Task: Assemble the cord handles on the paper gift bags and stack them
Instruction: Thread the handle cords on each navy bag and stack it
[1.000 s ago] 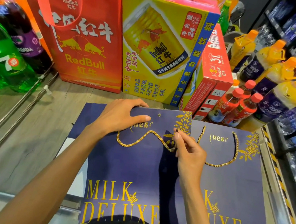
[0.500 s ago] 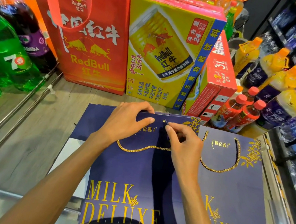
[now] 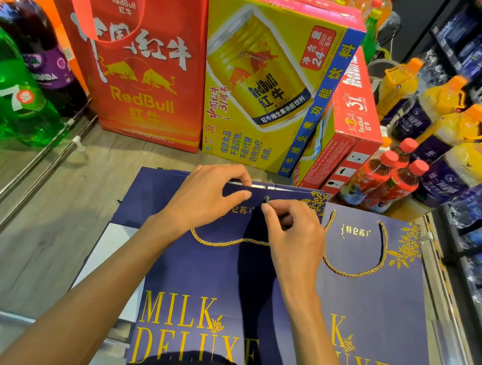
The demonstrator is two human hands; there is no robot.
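Pinched between thumb and forefinger of the right hand (image 3: 290, 239) is the tip of a gold cord (image 3: 224, 241), held at a punched hole (image 3: 266, 199) just below the top edge of a navy paper gift bag (image 3: 203, 276). That bag is laid flat, gold "MILK DELUXE" lettering nearest the person, and the cord is draped slack across its face. Its top edge is gripped by the left hand (image 3: 205, 202), fingers curled over the rim, thumb pressed on the front. Just to the right, a second navy bag (image 3: 370, 311) is partly overlapped, its gold handle (image 3: 351, 273) already fitted. Beyond, a red Red Bull bag (image 3: 143, 74) and a yellow Red Bull carton (image 3: 262, 91) are stood upright.
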